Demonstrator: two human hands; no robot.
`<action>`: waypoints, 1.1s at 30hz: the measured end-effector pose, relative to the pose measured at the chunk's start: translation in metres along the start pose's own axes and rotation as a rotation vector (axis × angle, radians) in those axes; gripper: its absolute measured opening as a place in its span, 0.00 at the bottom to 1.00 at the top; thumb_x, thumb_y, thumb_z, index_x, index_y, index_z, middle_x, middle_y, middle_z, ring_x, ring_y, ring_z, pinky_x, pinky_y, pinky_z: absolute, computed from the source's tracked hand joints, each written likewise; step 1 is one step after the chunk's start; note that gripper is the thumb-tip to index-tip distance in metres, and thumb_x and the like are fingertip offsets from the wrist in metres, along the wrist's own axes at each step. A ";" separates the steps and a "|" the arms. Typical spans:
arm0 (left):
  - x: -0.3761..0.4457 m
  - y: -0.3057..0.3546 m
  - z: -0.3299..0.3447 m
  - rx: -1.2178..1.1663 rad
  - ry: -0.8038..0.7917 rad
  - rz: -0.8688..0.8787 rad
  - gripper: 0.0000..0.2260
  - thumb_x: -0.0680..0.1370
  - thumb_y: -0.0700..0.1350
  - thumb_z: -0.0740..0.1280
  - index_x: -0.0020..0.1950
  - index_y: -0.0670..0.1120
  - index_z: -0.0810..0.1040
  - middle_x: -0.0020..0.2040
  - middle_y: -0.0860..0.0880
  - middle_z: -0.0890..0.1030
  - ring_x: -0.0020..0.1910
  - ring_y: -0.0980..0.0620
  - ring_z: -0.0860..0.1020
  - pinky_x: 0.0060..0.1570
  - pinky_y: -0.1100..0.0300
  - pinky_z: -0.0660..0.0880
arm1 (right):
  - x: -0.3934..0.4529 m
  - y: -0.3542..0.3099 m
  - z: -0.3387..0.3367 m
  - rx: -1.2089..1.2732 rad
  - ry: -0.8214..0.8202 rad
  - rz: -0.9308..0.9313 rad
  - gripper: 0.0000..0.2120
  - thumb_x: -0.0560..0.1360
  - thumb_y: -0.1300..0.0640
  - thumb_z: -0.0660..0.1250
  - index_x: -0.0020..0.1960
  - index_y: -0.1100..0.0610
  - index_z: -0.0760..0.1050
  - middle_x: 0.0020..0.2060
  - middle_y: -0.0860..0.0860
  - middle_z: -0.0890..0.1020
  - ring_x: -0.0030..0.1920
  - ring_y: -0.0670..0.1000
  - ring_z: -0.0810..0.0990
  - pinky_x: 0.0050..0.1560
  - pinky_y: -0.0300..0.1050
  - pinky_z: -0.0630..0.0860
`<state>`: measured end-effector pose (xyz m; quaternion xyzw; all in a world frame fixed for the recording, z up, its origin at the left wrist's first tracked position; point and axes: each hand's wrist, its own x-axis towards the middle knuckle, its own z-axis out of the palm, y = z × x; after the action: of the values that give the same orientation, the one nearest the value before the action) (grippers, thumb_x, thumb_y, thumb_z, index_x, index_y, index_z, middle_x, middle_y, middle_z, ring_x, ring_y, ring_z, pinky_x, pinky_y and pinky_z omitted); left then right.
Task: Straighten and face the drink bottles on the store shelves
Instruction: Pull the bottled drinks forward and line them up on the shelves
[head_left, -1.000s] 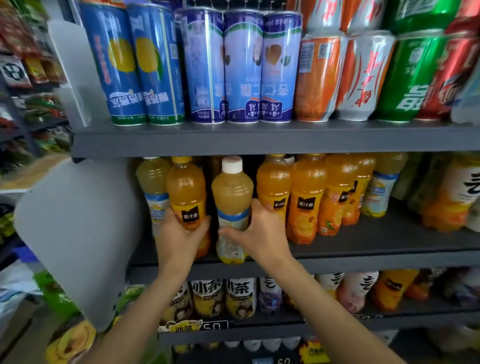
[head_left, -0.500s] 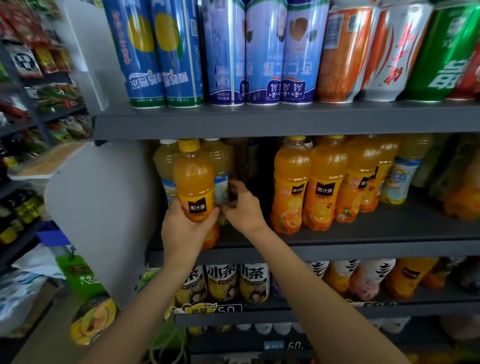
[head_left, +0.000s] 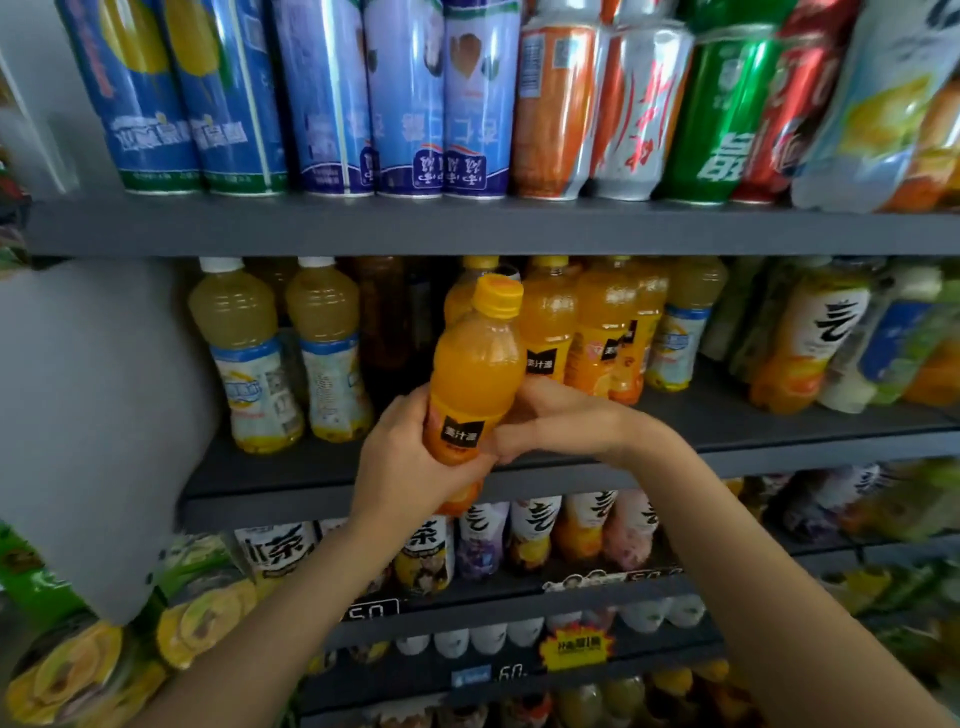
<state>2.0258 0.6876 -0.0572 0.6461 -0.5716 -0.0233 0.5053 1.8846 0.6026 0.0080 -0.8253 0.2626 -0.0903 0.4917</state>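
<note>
Grey store shelf (head_left: 779, 426) behind: left hand (head_left: 400, 462) and right hand (head_left: 550, 421) both wrapped round the upright orange juice bottle (head_left: 475, 374), its row just right of them.

Head cam, close, faces fwd at shelf (head_left: 467, 228), tilted slightly down.

The left hand (head_left: 402, 467) and the right hand (head_left: 550, 421) both grip an orange juice bottle (head_left: 475, 371), held upright in front of the middle shelf (head_left: 779, 421). Its black label faces the camera. Two pale juice bottles (head_left: 280, 353) stand near the shelf's left end; more orange bottles (head_left: 597, 338) stand just behind the held one.
</note>
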 end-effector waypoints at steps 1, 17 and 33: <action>0.002 0.009 0.009 -0.003 0.001 0.019 0.32 0.60 0.65 0.68 0.56 0.46 0.75 0.45 0.52 0.76 0.45 0.55 0.74 0.42 0.69 0.69 | -0.006 0.005 -0.007 -0.031 0.065 -0.038 0.18 0.73 0.59 0.71 0.61 0.59 0.73 0.55 0.57 0.81 0.53 0.53 0.80 0.52 0.48 0.79; 0.036 0.087 0.150 0.479 -0.165 0.012 0.23 0.76 0.46 0.66 0.71 0.46 0.67 0.68 0.45 0.64 0.67 0.43 0.62 0.65 0.53 0.63 | -0.049 0.112 -0.138 -0.329 0.712 0.008 0.17 0.68 0.45 0.74 0.40 0.59 0.76 0.35 0.53 0.81 0.37 0.51 0.81 0.42 0.51 0.80; 0.039 0.082 0.172 0.453 -0.158 0.040 0.26 0.76 0.52 0.66 0.72 0.45 0.65 0.67 0.47 0.66 0.65 0.48 0.67 0.63 0.56 0.68 | -0.055 0.161 -0.176 0.139 0.921 0.098 0.26 0.73 0.50 0.70 0.66 0.60 0.69 0.57 0.52 0.77 0.46 0.47 0.79 0.34 0.38 0.78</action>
<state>1.8763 0.5637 -0.0635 0.7278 -0.6125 0.0652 0.3015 1.7107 0.4360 -0.0367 -0.6510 0.4855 -0.4413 0.3817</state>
